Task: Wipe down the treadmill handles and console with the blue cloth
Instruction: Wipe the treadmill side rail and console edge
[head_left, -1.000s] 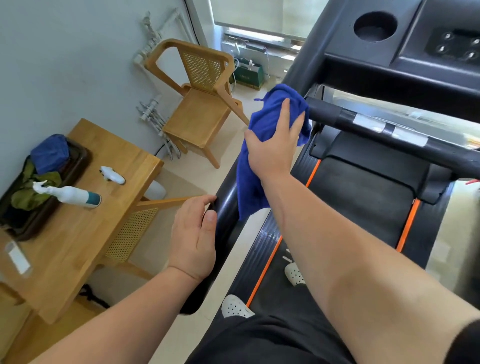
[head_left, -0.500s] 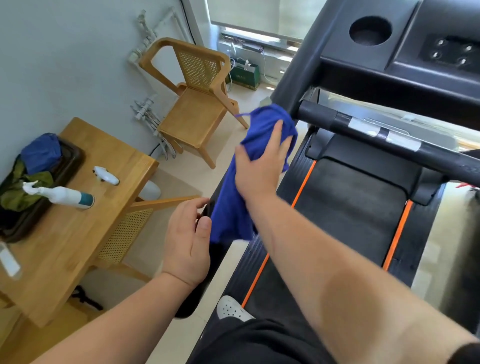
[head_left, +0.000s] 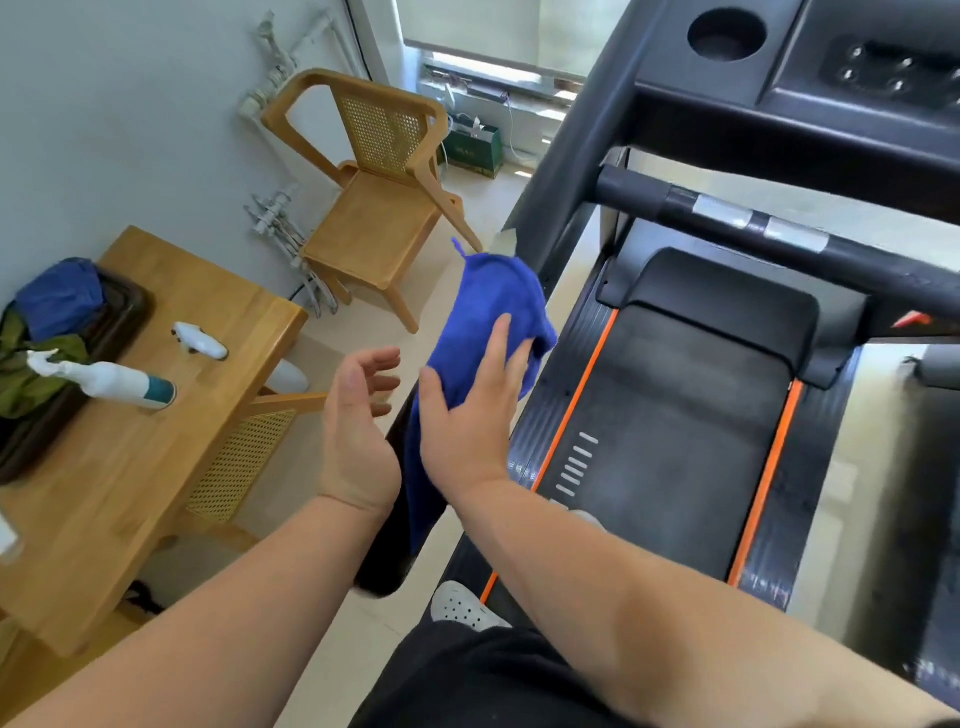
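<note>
Wiping runs along the left handle (head_left: 387, 540): right hand (head_left: 462, 415) presses blue cloth (head_left: 488, 317) flat, left hand (head_left: 358, 421) wide open; console (head_left: 831, 78) awaits.

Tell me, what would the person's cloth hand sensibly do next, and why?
Probably keep sliding the blue cloth down the left handle: the right hand presses it there, the rail's lower end is uncovered, and the open left hand is off it.

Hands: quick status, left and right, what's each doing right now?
Left hand: open, fingers spread, holding nothing, beside the side handle.
Right hand: pressing the blue cloth flat against that handle, fingers extended.
</note>
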